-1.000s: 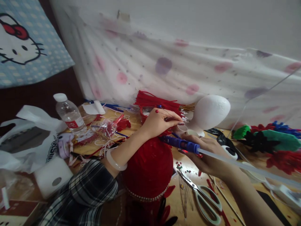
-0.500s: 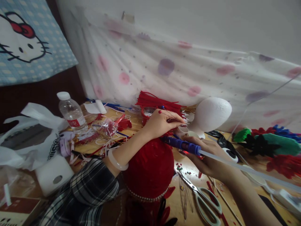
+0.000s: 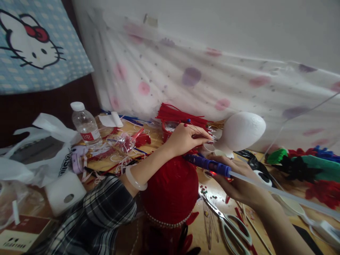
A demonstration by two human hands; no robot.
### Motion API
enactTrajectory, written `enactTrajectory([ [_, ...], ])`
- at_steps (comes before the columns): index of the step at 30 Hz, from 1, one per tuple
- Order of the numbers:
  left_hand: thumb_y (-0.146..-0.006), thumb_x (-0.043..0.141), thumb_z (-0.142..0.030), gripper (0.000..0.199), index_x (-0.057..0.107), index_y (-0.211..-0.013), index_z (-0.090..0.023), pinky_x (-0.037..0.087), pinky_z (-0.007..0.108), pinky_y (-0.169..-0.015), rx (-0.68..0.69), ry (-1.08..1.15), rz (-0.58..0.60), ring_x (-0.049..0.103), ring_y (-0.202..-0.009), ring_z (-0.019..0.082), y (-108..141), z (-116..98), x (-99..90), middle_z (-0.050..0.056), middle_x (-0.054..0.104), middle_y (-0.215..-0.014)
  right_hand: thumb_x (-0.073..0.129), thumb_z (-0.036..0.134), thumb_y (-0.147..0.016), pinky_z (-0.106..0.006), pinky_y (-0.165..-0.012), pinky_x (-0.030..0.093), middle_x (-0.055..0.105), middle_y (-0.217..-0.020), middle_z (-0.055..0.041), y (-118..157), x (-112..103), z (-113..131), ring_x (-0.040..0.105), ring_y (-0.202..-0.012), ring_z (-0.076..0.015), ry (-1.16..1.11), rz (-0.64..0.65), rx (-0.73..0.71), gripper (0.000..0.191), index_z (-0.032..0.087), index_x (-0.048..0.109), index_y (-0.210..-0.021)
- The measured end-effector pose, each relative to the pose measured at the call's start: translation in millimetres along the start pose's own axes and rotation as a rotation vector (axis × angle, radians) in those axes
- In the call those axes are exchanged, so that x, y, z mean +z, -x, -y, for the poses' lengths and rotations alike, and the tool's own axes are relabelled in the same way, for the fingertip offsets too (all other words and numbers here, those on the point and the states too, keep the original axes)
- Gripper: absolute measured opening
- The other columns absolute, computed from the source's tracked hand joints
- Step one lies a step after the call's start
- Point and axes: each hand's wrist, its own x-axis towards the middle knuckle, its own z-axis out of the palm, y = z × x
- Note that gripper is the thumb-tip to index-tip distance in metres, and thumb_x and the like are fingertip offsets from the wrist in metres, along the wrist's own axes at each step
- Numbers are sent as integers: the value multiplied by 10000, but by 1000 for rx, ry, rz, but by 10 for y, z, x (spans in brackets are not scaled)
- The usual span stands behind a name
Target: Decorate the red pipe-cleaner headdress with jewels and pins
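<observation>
My right hand is closed around a blue hot glue gun, with a long translucent glue stick coming out of its back end. The gun's nozzle points left over a red rounded form, trimmed with a string of small beads along its lower edge. Above that form, my left hand is closed in a pinch. Thin ball-headed pins, one blue and one red, stick out along its fingers. Just below its fingertips is a small pale ring-shaped thing. The nozzle tip is partly hidden.
Scissors and several loose pins lie right of the red form. A white foam head stands behind. Coloured fuzzy flowers are at right; a water bottle and plastic bag at left.
The whole view has shifted slightly, with everything sitting a little further right. Both hands keep nearly the same pose over the red form, and the glue gun stays in my right hand.
</observation>
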Motion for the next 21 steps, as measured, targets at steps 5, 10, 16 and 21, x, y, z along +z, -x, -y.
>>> enactTrajectory([
  [5,-789,743,-121,80,774,-812,-192,574,259,-815,4,-5,-3,738,-828,148,-2,13,-5,20,799,-880,521,276,-934,-315,-585,562,758,-843,-82,9,7,-5,733,-681,-222,-9,10,4,209,178,554,-1116],
  [10,-789,742,-123,80,773,-808,-194,572,262,-812,6,-9,-13,738,-821,150,-2,7,-1,19,799,-880,507,267,-932,-331,-640,579,758,-866,-104,-27,-28,16,747,-755,-243,-6,66,12,242,160,551,-1145],
  [16,-793,733,-110,93,770,-804,-195,574,256,-795,11,-24,-42,737,-806,145,2,-6,21,13,798,-865,493,273,-945,-317,-589,549,763,-860,-95,-7,-58,33,739,-699,-232,13,31,10,195,178,548,-1107],
  [21,-787,739,-105,105,774,-812,-202,581,260,-788,12,-35,-76,743,-812,151,18,-7,21,9,799,-866,498,278,-946,-299,-521,519,731,-740,-52,58,-50,29,707,-604,-213,7,20,33,144,190,545,-1049],
])
